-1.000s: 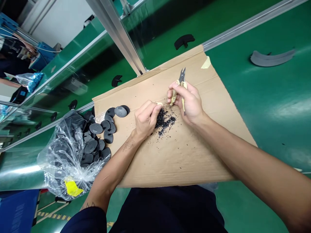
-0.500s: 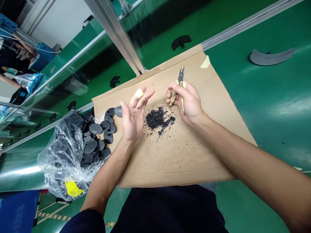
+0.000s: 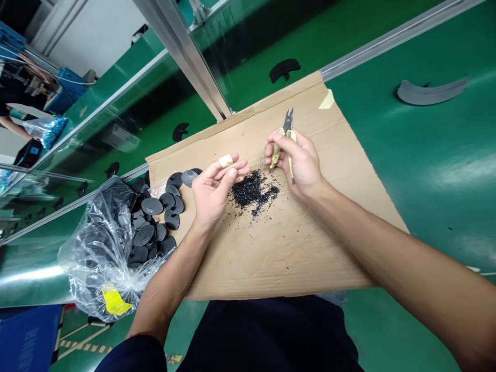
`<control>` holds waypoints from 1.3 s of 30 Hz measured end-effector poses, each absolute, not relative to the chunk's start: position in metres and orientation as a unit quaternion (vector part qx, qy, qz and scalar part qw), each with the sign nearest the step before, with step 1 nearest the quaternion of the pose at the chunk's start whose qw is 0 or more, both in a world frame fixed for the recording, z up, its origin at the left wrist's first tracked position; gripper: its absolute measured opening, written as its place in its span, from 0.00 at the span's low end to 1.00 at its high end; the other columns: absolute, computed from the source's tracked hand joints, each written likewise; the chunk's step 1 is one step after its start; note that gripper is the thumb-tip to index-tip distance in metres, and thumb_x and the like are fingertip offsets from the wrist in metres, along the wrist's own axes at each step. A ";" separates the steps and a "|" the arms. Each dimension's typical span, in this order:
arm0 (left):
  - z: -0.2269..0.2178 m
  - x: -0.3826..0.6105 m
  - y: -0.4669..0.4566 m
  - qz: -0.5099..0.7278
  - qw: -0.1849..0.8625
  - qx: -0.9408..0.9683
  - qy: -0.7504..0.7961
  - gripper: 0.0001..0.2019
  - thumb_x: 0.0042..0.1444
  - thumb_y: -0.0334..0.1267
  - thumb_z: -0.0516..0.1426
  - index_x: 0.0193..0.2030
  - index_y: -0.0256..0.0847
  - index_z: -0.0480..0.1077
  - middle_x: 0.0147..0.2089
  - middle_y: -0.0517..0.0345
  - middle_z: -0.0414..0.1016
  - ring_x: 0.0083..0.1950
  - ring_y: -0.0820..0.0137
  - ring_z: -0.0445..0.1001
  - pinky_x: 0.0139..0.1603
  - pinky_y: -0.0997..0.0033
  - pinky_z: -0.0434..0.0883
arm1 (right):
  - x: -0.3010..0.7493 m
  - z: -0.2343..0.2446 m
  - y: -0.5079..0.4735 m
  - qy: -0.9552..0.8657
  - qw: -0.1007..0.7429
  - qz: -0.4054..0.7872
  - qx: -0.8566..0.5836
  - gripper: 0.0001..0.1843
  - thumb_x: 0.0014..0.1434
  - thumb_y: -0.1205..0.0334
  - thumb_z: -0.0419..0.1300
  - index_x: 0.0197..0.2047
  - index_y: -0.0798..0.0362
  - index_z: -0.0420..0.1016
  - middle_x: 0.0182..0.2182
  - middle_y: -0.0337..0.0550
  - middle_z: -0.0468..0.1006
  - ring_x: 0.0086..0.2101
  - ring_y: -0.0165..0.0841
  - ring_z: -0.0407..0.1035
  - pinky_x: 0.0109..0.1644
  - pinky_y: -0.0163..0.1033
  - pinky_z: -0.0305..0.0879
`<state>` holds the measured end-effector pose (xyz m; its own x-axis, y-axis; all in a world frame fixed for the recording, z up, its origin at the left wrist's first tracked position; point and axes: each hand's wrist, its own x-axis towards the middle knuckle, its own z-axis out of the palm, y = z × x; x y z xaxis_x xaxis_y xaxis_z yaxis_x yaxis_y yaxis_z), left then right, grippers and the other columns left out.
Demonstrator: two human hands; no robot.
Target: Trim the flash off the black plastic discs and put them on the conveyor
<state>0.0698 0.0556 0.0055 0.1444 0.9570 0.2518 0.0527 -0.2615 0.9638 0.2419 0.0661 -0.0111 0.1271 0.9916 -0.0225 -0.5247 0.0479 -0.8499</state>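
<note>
My right hand [image 3: 301, 163] is wrapped round a pair of side cutters [image 3: 288, 124] with pale yellow handles, its jaws pointing up and slightly apart. My left hand [image 3: 215, 191] is closed, thumb against the fingers, and I see nothing between them; a strip of yellow tape [image 3: 225, 160] is round one finger. Between the hands, on a cardboard sheet [image 3: 271, 258], lies a pile of small black plastic bits [image 3: 248, 189]. Left of my left hand, flat black oval parts [image 3: 152, 206] are heaped, spilling from a clear plastic bag [image 3: 93, 248].
A metal post [image 3: 186, 57] rises behind the cardboard. Black curved parts lie on the green surface beyond, with a larger grey curved piece [image 3: 432, 93] at right. A yellow label [image 3: 115, 301] is on the bag. Another person's arm [image 3: 15, 126] shows at far left.
My left hand has gone from spread fingers with the palm showing to thumb and fingers together. My right hand and the side cutters have hardly moved.
</note>
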 end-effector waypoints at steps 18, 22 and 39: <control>-0.004 0.059 0.057 0.338 0.169 0.865 0.331 0.35 0.66 0.60 0.50 0.73 0.44 0.52 0.71 0.42 0.63 0.74 0.55 0.59 0.75 0.44 0.55 | 0.242 -0.011 0.067 -0.309 0.659 0.584 -0.359 0.07 0.59 0.60 0.64 0.34 0.51 0.69 0.25 0.34 0.71 0.25 0.25 0.66 0.29 0.32 0.66; -0.005 0.059 0.058 0.361 0.126 0.860 0.337 0.26 0.73 0.53 0.39 0.62 0.43 0.69 0.65 0.48 0.72 0.72 0.58 0.64 0.74 0.40 0.56 | 0.242 -0.011 0.067 -0.309 0.656 0.586 -0.363 0.08 0.60 0.59 0.64 0.34 0.50 0.69 0.26 0.34 0.71 0.25 0.25 0.66 0.29 0.32 0.66; -0.001 0.064 0.063 0.470 0.012 0.827 0.308 0.17 0.70 0.40 0.52 0.34 0.36 0.77 0.24 0.58 0.70 0.26 0.76 0.68 0.27 0.73 0.64 | 0.242 -0.012 0.066 -0.315 0.656 0.580 -0.366 0.08 0.60 0.58 0.64 0.35 0.50 0.68 0.27 0.35 0.72 0.25 0.26 0.66 0.30 0.33 0.66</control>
